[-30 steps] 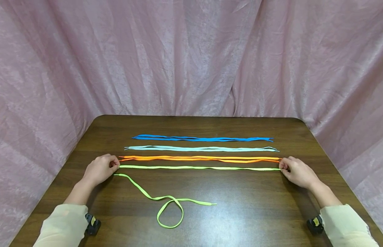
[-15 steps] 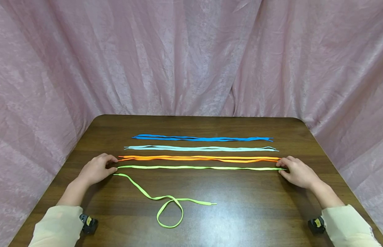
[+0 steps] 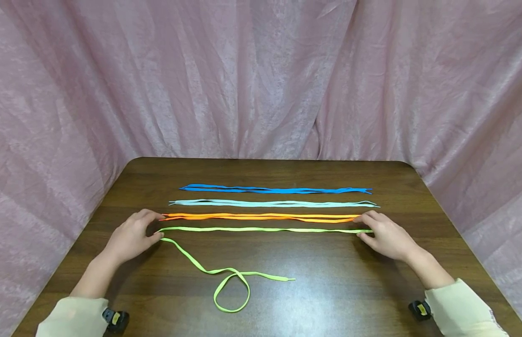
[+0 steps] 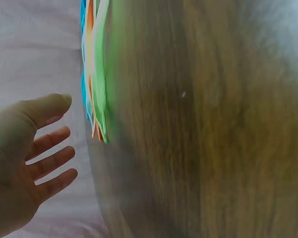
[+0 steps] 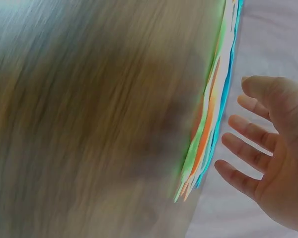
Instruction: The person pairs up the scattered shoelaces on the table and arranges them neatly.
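Note:
In the head view, a flat yellow-green shoelace [image 3: 244,229] lies stretched straight across the table. Nearer the person is a second yellow-green shoelace [image 3: 244,272], loose and crossing itself in one loop. My left hand [image 3: 128,238] is at the left ends of both, thumb tip over the loose lace's end, thumb and fingers spread. Over the right part of the straight lace is my right hand [image 3: 387,234], its fingers parted around the lace and reaching to the orange shoelaces [image 3: 239,217]. Both wrist views show relaxed, separated fingers with nothing gripped in the left hand [image 4: 25,153] or right hand [image 5: 273,148].
Behind the orange pair, light blue shoelaces [image 3: 227,203] and then blue shoelaces [image 3: 277,191] lie in parallel rows. The brown wooden table [image 3: 349,290] ends at a rounded far edge, with a pink curtain [image 3: 261,84] hanging behind it.
Both hands have released the straight yellow-green lace's ends. The right hand has slid left along it; the left hand has opened and its thumb has come toward the loose lace's end.

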Motion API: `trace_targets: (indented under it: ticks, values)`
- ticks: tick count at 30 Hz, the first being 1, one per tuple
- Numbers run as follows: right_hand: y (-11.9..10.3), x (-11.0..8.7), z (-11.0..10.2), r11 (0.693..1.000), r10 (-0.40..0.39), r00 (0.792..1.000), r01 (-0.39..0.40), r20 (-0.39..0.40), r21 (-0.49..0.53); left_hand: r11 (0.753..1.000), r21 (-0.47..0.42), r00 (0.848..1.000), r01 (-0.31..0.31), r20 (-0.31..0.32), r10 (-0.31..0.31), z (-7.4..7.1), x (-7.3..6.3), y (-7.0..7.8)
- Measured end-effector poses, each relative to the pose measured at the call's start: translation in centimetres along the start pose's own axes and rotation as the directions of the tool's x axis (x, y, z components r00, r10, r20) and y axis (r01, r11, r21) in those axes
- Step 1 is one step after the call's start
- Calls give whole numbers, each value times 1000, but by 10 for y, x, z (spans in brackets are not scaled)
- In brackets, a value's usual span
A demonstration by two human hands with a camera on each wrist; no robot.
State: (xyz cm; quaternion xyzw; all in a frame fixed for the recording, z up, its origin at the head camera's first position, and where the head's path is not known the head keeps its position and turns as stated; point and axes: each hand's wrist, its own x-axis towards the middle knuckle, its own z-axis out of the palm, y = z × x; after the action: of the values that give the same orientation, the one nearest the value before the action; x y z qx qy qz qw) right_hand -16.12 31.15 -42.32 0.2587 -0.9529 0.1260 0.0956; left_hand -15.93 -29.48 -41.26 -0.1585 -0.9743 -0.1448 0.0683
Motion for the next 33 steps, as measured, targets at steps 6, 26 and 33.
trace_targets:
  ticks: [6, 26, 33]
  values:
    - [-28, 12, 5, 995, -90, 996, 90, 14, 39, 995, 45, 994, -87, -63, 90, 8, -5, 12]
    - [-96, 41, 29, 951, -303, 949, 296, 83, 89, 988, 72, 989, -135, -48, 138, 24, -15, 19]
    - [-114, 47, 32, 934, -354, 931, 348, 92, 75, 994, 76, 997, -82, -9, 82, 24, -19, 12]
